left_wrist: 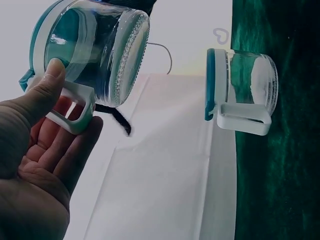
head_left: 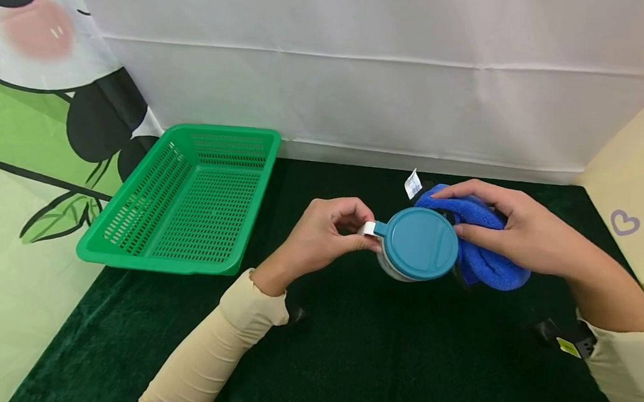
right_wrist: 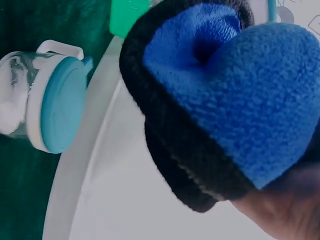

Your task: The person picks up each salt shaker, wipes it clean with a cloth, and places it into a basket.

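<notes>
My left hand (head_left: 336, 233) pinches the white handle of a clear glass jar with a teal lid (head_left: 421, 242). In the left wrist view the thumb presses on this raised jar (left_wrist: 100, 50) beside its handle. A second, matching jar (left_wrist: 250, 90) with white contents low inside stands on the table; the raised one seems to hide it in the head view. My right hand (head_left: 522, 227) grips a bunched blue cloth (head_left: 491, 263) close against the right side of the raised jar. Black edging and a white tag (head_left: 413, 184) show on the cloth.
A green plastic basket (head_left: 155, 265) with slotted walls sits at the left of the dark green tabletop (head_left: 400, 368). A white curtain (head_left: 362, 104) hangs behind the table. Printed fabric (head_left: 633, 247) borders the right side.
</notes>
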The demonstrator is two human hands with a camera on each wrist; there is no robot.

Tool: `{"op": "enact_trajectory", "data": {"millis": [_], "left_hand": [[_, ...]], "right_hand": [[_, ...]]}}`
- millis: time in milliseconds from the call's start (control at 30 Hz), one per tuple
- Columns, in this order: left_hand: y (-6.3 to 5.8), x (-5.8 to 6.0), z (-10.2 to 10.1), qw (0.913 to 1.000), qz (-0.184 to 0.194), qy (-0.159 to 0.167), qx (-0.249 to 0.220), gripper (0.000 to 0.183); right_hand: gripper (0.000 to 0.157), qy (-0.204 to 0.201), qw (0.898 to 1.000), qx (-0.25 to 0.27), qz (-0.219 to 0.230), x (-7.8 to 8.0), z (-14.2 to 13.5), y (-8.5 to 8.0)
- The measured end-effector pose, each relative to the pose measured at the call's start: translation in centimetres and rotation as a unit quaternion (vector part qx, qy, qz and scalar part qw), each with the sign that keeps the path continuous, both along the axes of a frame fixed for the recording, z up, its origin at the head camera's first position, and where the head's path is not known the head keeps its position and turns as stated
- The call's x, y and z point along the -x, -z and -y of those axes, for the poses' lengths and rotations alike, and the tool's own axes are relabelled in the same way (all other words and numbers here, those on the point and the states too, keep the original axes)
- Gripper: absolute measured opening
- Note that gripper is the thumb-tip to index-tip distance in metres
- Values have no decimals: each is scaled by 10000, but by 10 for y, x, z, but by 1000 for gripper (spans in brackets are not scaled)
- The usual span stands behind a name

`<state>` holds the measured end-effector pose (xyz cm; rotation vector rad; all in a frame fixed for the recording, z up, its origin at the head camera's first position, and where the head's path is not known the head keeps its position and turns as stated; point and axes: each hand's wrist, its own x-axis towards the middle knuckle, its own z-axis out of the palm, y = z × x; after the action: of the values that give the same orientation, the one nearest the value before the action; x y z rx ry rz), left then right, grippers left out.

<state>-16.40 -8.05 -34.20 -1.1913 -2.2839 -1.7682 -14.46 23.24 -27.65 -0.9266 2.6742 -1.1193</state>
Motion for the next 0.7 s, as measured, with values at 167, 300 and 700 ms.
{"op": "enact_trajectory", "data": {"millis": [167,300,700], "left_hand": [[-1,-1,-2,9998,-37,190,1,18],[1,-1,-4,9997,-10,260,21,17],[2,-3,-10,9992,20,391,-96,17]], "right_hand": [[45,-527,9976,-225,377,6,-3,4],[46,-514,9982,-226,218,6,-5,-2],[44,-1447,9862,-651,473,27,-2,-11]]}}
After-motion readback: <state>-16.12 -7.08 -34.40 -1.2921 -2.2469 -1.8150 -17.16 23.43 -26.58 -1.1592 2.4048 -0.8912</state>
